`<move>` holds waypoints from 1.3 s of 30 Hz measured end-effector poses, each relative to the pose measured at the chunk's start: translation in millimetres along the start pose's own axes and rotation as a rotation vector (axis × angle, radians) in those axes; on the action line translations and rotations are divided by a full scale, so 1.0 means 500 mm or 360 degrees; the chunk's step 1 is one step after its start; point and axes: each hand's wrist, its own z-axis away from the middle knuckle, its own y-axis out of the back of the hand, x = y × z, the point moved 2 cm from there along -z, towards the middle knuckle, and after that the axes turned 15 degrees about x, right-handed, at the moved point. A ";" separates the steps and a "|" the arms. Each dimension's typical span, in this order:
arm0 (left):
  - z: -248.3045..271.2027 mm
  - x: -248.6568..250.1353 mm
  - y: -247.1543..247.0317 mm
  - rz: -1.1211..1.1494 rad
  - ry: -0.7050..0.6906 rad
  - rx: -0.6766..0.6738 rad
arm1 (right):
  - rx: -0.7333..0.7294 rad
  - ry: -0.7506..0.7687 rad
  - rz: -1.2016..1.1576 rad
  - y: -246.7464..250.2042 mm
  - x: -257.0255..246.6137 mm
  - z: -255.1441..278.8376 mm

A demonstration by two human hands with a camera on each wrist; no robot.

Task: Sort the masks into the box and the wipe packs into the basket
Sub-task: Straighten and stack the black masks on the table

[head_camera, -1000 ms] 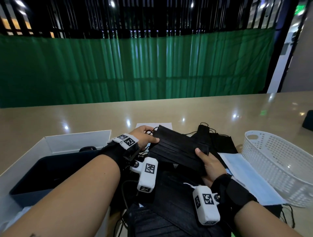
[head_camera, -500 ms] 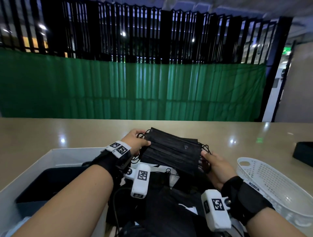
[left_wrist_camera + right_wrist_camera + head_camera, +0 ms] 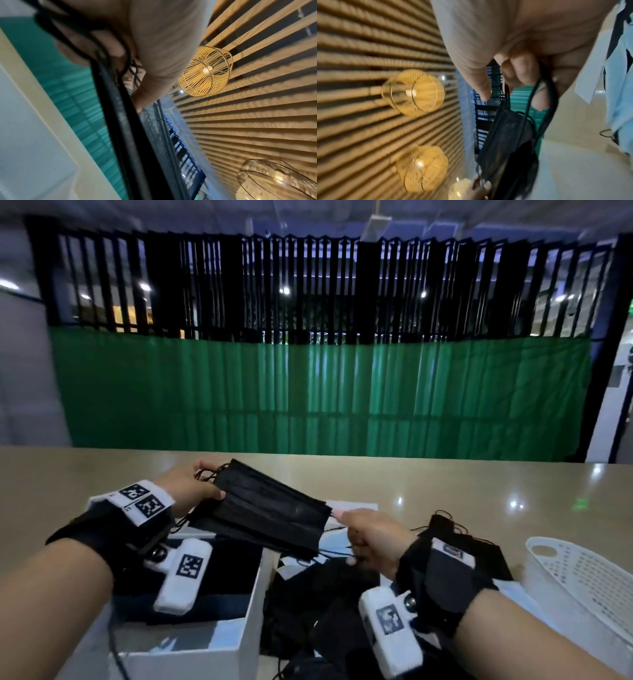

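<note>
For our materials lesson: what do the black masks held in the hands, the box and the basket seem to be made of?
Black masks: soft pleated fabric, matt, likely non-woven; thin elastic-looking loops.
Box: white, flat stiff walls, matt; probably cardboard.
Basket: white, perforated with regular holes, moulded rim, slight sheen; likely plastic.

One white box (image 3: 191,655), one white basket (image 3: 582,583), two hands, black masks beyond counting

Head view looking forward and down over counter (image 3: 445,484); both wrist views close, tilted upward, sharing black masks (image 3: 270,513) held between hands.
</note>
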 end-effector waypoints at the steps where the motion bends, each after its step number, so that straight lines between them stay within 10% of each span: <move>1: -0.001 -0.014 0.025 0.0004 0.0026 -0.0001 | -0.0076 0.0009 0.0216 -0.031 0.008 -0.002; 6: 0.025 -0.031 0.110 0.0257 0.0032 0.0002 | -0.0260 0.0233 0.0803 -0.149 0.000 0.009; 17: 0.011 0.021 0.210 -0.0079 -0.0072 0.0252 | -0.0291 0.0307 0.0146 -0.256 -0.012 -0.013; 39: -0.045 -0.182 0.180 -0.1190 0.0165 -0.0010 | -0.0581 0.0644 0.1940 -0.290 -0.036 0.016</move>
